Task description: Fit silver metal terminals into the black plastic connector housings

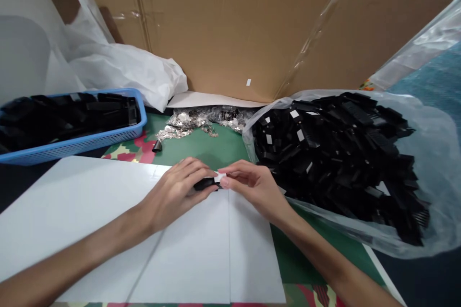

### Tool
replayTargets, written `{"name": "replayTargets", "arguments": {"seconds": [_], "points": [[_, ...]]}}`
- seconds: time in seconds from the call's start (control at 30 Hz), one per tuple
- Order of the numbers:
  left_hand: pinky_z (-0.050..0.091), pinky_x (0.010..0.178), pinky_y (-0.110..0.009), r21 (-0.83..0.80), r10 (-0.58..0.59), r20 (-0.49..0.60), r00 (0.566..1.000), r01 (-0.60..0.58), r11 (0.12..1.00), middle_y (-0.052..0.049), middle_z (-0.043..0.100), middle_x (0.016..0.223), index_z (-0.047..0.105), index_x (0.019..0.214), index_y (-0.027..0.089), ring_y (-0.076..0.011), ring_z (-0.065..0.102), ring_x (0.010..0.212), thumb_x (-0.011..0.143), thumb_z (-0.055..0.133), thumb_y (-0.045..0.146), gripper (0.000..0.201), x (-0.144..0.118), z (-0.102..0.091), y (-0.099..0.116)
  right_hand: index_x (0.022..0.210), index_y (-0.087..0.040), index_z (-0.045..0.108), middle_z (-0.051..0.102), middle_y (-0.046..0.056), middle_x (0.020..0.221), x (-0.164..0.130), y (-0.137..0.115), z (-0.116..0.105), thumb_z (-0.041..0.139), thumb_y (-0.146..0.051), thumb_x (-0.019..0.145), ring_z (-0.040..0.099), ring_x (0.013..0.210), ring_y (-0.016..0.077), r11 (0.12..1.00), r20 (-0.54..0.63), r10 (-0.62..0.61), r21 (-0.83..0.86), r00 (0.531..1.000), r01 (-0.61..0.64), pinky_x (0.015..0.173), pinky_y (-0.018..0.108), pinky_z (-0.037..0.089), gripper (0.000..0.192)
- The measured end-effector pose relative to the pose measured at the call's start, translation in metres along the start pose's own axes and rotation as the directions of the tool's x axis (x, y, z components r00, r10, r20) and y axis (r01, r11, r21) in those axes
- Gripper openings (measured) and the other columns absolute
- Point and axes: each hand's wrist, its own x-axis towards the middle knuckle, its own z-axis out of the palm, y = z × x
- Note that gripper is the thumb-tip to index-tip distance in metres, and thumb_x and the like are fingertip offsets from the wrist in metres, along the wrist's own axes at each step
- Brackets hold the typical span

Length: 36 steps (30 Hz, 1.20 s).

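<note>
A small black plastic part [204, 183] is held just above the white board, near its far edge. My left hand [183, 183] is closed round its left end, fingers over the top and thumb beneath. At its right end shows a small white piece [220, 177], perhaps a sticker; my right hand [252, 182] pinches there with thumb and forefinger. Fingertips hide much of the part. The white board [180, 259] lies flat under both hands.
On the right, a clear plastic bag [444, 192] holds many black plastic parts [345, 153], some with white patches. A blue basket [90, 143] of black parts stands left. Small shiny metal pieces [180, 125] and a dark cylinder [157, 146] lie behind the board, before a cardboard box [223, 24].
</note>
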Motion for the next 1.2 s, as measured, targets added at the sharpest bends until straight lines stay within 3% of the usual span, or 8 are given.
{"name": "replayTargets", "arguments": {"seconds": [0.13,0.3,0.43,0.53,0.77,0.97,1.2], "points": [[0.050,0.084,-0.035,0.086,0.024,-0.067,0.997,-0.018,0.996,-0.005,0.073,0.107,0.066,0.121,0.020,-0.0218,0.061,0.097,0.099,0.069,0.025,0.023,0.000,0.001,0.002,0.105,-0.020,0.081,0.077,0.004,0.092,0.002,-0.002,0.002,0.080,-0.032,0.087,0.076,0.086,0.0178,0.998,0.033,0.025,0.050,0.999,-0.027,0.085,0.032,0.059,0.022],[0.049,0.078,-0.034,0.086,-0.003,-0.015,1.000,0.004,0.996,-0.003,0.073,0.101,0.069,0.116,0.020,-0.0198,0.061,0.089,0.100,0.067,0.023,0.017,-0.003,0.000,-0.002,0.103,-0.020,0.077,0.078,0.003,0.090,0.001,0.003,0.005,0.081,-0.032,0.087,0.074,0.085,0.0177,1.000,0.000,0.024,0.020,1.000,-0.024,0.084,0.032,0.058,0.020],[0.049,0.077,-0.033,0.089,0.016,-0.043,0.999,-0.013,0.996,-0.003,0.073,0.097,0.070,0.109,0.020,-0.0192,0.061,0.086,0.096,0.068,0.019,0.013,-0.003,-0.005,-0.005,0.106,-0.024,0.079,0.075,0.001,0.094,-0.002,0.004,0.005,0.079,-0.025,0.090,0.067,0.081,0.0148,0.949,-0.009,-0.181,-0.265,0.983,0.172,0.078,0.030,0.053,0.016],[0.050,0.076,-0.033,0.120,0.038,-0.034,0.999,-0.034,0.992,-0.003,0.073,0.095,0.071,0.105,0.019,-0.0196,0.061,0.084,0.094,0.068,0.017,0.012,-0.002,-0.008,-0.007,0.108,-0.026,0.080,0.074,0.001,0.095,-0.003,0.006,0.007,0.077,-0.020,0.091,0.061,0.080,0.0152,0.886,0.025,-0.285,-0.375,0.958,0.273,0.077,0.031,0.050,0.018],[0.051,0.080,-0.033,-0.034,-0.113,0.102,0.988,0.117,0.993,-0.002,0.072,0.101,0.073,0.103,0.025,-0.0194,0.064,0.089,0.095,0.069,0.028,0.009,-0.004,-0.014,-0.016,0.101,-0.025,0.080,0.073,0.002,0.093,-0.005,0.014,0.011,0.078,-0.020,0.088,0.059,0.079,0.0155,0.927,-0.022,-0.174,-0.340,0.984,0.157,0.071,0.030,0.046,0.014],[0.053,0.075,-0.029,-0.164,-0.212,0.210,0.955,0.248,0.955,-0.001,0.073,0.100,0.076,0.106,0.028,-0.0152,0.067,0.080,0.098,0.067,0.038,0.016,-0.004,-0.017,-0.020,0.102,-0.026,0.082,0.073,0.002,0.094,-0.005,0.015,0.009,0.080,-0.024,0.088,0.061,0.080,0.0160,0.948,-0.015,-0.106,-0.303,0.994,0.097,0.073,0.030,0.046,0.014],[0.053,0.078,-0.029,-0.149,-0.225,0.241,0.944,0.265,0.953,-0.001,0.073,0.102,0.076,0.106,0.028,-0.0170,0.070,0.088,0.100,0.065,0.043,0.020,-0.006,-0.016,-0.021,0.102,-0.025,0.083,0.077,0.004,0.095,-0.003,0.014,0.006,0.078,-0.025,0.090,0.067,0.088,0.0196,0.941,0.039,-0.130,-0.309,0.991,0.136,0.078,0.032,0.050,0.013]]}}
